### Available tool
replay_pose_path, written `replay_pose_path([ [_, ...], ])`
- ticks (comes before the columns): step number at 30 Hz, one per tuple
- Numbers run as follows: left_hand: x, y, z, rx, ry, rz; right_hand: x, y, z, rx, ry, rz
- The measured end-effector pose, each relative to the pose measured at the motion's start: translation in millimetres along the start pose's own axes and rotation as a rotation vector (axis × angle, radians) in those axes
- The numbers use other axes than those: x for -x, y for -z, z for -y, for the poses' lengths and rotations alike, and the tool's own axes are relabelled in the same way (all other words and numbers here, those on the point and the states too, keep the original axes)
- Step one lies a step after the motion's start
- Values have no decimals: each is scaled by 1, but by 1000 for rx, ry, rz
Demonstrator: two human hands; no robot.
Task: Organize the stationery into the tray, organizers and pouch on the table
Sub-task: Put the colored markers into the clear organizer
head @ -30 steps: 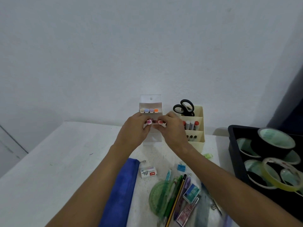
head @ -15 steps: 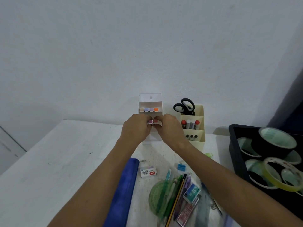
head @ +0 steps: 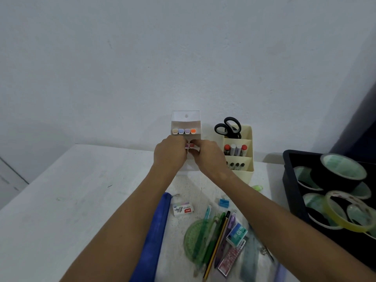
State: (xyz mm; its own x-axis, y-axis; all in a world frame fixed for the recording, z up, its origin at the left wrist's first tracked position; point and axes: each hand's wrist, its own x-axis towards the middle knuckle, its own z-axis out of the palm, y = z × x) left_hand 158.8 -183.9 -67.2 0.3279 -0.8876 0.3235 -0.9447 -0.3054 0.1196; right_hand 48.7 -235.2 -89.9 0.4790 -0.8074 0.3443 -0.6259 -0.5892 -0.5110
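Observation:
A clear tiered marker organizer (head: 185, 119) stands against the wall with several markers (head: 184, 131) in its top row. My left hand (head: 169, 154) and my right hand (head: 207, 156) meet at its second row, both pinching two markers with pink and red caps (head: 189, 145). A cream organizer (head: 244, 171) to the right holds black scissors (head: 227, 128), glue sticks and pens. A blue pouch (head: 154, 237) lies near my left forearm. A black tray (head: 293, 192) at the right holds tape rolls (head: 343, 167).
Loose stationery lies at the near centre of the white table (head: 71, 200): a staples box (head: 182, 209), a blue clip (head: 223, 202), a green protractor (head: 196, 241), pens and pencils (head: 215, 239), another staples box (head: 237, 235) and a ruler.
Both hands have pushed slightly farther toward the clear organizer with the two markers. Everything else on the table stays in place.

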Motion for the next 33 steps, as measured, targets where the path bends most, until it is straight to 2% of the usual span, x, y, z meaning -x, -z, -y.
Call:
replay_pose_path([
  [5, 3, -1, -6, -61, 1, 40, 8, 3, 2, 54, 9, 16],
  [11, 25, 15, -8, 66, -56, 107, 12, 14, 9, 66, 22, 141],
  [15, 62, 35, -21, 91, -55, 58, 39, 47, 17, -38, -4, 131],
  [18, 91, 45, -39, 198, -80, 32, 76, 78, 10, -54, -67, 110],
  [25, 125, 19, -94, 375, -260, 314, 172, 151, -29, 26, -369, 164],
  [30, 154, 4, -124, 389, -354, 534, 227, 160, -37, -73, -526, 213],
  [33, 173, -7, -136, 407, -352, 633, 258, 155, -41, -57, -637, 322],
])
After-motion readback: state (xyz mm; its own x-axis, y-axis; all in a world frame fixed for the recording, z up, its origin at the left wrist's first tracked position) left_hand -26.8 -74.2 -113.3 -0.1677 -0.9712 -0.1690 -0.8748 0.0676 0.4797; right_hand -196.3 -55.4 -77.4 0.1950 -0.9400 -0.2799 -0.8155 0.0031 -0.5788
